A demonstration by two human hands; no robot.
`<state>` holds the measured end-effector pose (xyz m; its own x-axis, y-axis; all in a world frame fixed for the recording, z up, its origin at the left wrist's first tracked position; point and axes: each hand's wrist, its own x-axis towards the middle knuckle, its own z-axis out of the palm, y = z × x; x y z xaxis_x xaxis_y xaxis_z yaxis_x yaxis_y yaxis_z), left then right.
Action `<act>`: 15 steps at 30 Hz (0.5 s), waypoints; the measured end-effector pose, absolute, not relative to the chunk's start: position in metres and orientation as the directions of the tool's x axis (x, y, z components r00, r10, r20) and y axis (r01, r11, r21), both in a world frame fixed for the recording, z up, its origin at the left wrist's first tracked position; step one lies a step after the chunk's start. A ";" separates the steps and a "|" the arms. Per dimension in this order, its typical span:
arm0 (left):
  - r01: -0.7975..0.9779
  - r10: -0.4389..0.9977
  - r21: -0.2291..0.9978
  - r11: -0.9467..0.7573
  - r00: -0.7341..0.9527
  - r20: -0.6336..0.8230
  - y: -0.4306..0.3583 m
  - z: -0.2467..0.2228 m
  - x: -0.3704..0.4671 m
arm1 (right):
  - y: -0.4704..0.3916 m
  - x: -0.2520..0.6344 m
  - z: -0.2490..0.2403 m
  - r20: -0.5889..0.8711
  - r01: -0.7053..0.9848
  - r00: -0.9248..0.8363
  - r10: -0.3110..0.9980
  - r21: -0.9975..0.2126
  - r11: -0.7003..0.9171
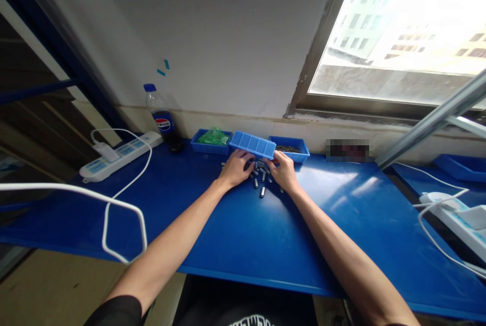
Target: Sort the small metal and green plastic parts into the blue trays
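A blue plastic parts bin (252,144) is tipped over, its ribbed outer side facing me. My left hand (237,169) grips its lower left part, fingers curled and partly hidden under the edge. At the right end, my right hand (283,169) is closed on the bin's edge. Below the bin, between both hands, several small silvery metal cylinders (262,192) lie scattered on the blue table (243,235). How many are still inside the bin is hidden.
Behind my hands stand a blue bin (195,146) with green plastic bags and another blue bin (304,157) with dark small parts. A cola bottle (163,119) and a power strip (121,158) with a white cable (142,230) are leftward. Another power strip (455,217) lies right.
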<state>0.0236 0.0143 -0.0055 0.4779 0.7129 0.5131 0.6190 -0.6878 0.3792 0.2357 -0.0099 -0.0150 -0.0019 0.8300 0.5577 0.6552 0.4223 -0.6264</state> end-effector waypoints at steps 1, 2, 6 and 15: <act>0.615 0.700 0.360 -0.702 0.502 0.508 0.016 -0.007 0.024 | -0.010 0.235 -0.013 0.569 0.648 -0.004 0.822 -0.625 0.435; 0.613 0.692 0.344 -0.712 0.525 0.496 0.017 -0.007 0.024 | -0.009 0.233 -0.010 0.571 0.641 -0.003 0.821 -0.629 0.440; 0.650 0.708 0.312 -0.693 0.533 0.464 0.016 -0.007 0.024 | 0.002 0.226 0.007 0.459 0.559 0.033 0.888 -0.745 0.364; 0.825 0.864 0.284 -0.488 0.410 0.292 0.003 -0.005 0.029 | 0.059 0.230 0.048 0.032 0.434 0.153 0.988 -0.900 -0.038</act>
